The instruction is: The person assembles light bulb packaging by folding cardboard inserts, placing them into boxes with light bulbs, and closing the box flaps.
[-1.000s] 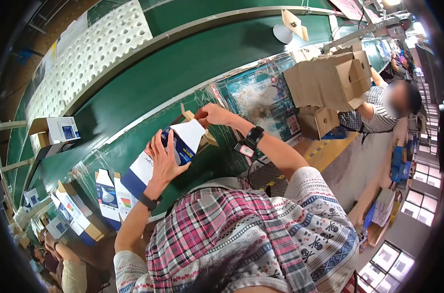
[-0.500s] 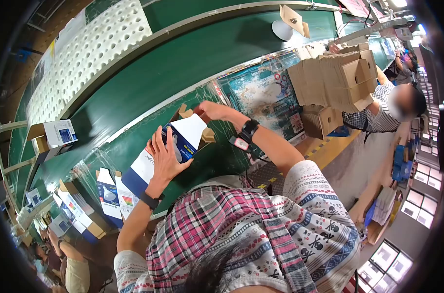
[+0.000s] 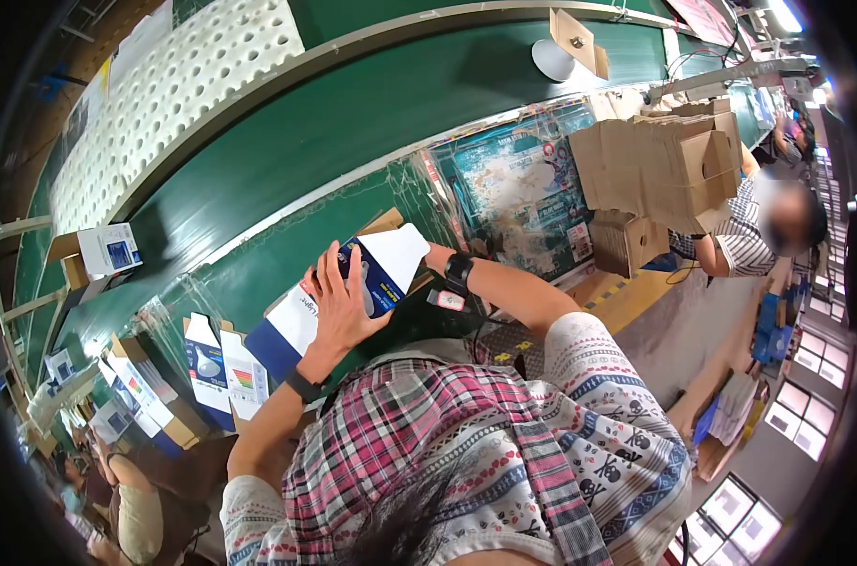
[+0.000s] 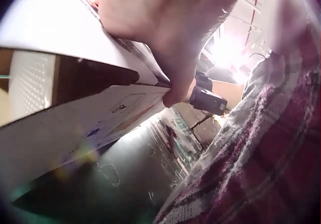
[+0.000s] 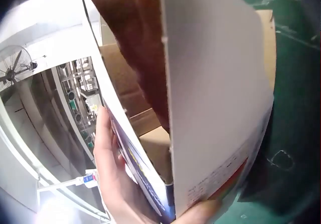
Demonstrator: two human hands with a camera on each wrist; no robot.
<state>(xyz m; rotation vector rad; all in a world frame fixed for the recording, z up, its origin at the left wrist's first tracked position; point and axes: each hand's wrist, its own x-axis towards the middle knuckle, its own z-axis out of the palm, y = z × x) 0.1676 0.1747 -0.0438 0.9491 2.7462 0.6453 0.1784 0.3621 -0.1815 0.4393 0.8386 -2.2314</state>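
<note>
A blue and white printed box (image 3: 295, 321) lies slanted over the green bench, one white flap raised. My left hand (image 3: 342, 307) grips it, fingers spread over the printed face and thumb at the near edge; the right wrist view shows this hand (image 5: 118, 189) around the carton (image 5: 215, 78). My right hand (image 3: 437, 257) reaches behind the raised flap into the opening. Brown cardboard (image 5: 133, 78) lines the inside, beside the shadowed right hand (image 5: 135, 18), whose fingertips are hidden. A white dotted surface (image 4: 32, 78) shows between panels in the left wrist view.
Printed cartons (image 3: 202, 363) stand at the lower left, another box (image 3: 108, 253) farther left. Stacked brown cardboard (image 3: 636, 170) is at the right, near a person. Beyond the bench are a white lamp (image 3: 552, 60) and a perforated white sheet (image 3: 179, 94).
The right hand has gone from beside the flap to mostly out of sight in the box opening. Brown pieces at the opening show less. The left hand keeps its grip.
</note>
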